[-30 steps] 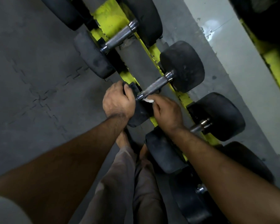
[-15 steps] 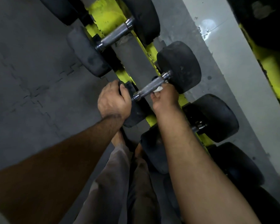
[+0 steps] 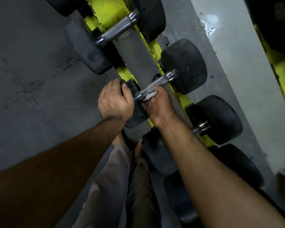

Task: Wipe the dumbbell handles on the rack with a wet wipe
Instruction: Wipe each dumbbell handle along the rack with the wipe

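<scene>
Several black dumbbells lie across a yellow rack (image 3: 113, 9). My left hand (image 3: 114, 102) grips the near black head (image 3: 137, 112) of the middle dumbbell. Its knurled steel handle (image 3: 156, 85) runs up and right to the far head (image 3: 184, 65). My right hand (image 3: 158, 104) holds a crumpled white wet wipe (image 3: 148, 97) against the underside of that handle, near its left collar, with fingers curled round it. Most of the wipe is hidden by my fingers.
Another dumbbell (image 3: 117, 32) sits farther along the rack, and two more (image 3: 220, 119) lie nearer, partly under my right forearm. Grey rubber floor tiles (image 3: 31, 71) spread to the left. A pale wall base (image 3: 237, 71) runs behind the rack. My legs (image 3: 115, 186) stand below.
My right hand slid the wipe from the handle's left end toward its middle, then back toward the left collar. My left hand stayed on the near head.
</scene>
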Tool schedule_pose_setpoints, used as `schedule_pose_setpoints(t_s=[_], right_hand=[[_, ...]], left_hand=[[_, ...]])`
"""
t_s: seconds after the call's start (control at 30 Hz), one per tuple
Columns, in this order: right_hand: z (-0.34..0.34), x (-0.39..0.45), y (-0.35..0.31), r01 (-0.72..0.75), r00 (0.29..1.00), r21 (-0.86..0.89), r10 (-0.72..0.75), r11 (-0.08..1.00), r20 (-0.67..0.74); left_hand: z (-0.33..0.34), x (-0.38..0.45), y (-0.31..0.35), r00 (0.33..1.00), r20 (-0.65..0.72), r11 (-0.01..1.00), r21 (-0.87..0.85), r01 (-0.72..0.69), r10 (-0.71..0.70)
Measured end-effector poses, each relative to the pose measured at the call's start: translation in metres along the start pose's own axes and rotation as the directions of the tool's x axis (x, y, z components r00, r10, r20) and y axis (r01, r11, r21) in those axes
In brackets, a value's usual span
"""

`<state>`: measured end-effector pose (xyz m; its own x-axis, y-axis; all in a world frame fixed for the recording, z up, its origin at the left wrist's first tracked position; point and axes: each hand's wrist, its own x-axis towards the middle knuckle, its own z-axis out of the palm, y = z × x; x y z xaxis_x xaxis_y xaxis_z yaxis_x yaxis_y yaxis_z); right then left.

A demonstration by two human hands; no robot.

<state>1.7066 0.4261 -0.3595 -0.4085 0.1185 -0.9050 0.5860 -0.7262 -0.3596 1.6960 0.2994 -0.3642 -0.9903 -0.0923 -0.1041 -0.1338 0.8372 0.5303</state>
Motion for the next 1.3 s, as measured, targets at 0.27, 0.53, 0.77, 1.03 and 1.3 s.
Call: schedule_pose_setpoints(t_s=[0.27,0.53,0.77,1.03,1.3], right_hand=[[-0.004,0.010,0.002,-0.023,0.999,-0.064,0.025,0.998,0.021],[-0.004,0.025,0.005,-0.037,0.999,-0.061,0.039,0.997,0.033],[-0.002,0.045,0.017,-0.016,0.997,0.073,0.010,0.997,0.080],[-0.004,0.053,0.002,0.046,0.998,0.244,-0.056,0.969,0.034],[0.003,0.058,0.001,0.119,0.993,0.343,-0.121,0.932,-0.015]], left_hand=[[0.000,0.000,0.001,0.999,0.024,1.000,0.015,0.024,-0.025],[0.000,0.000,0.002,0.999,0.021,0.999,0.011,0.035,-0.035],[0.001,0.000,0.000,0.999,0.015,0.999,0.022,0.037,-0.037],[0.001,-0.001,0.001,0.999,0.010,0.999,0.029,0.039,-0.039],[0.004,-0.001,-0.003,1.000,0.002,0.999,0.027,0.023,-0.023]])
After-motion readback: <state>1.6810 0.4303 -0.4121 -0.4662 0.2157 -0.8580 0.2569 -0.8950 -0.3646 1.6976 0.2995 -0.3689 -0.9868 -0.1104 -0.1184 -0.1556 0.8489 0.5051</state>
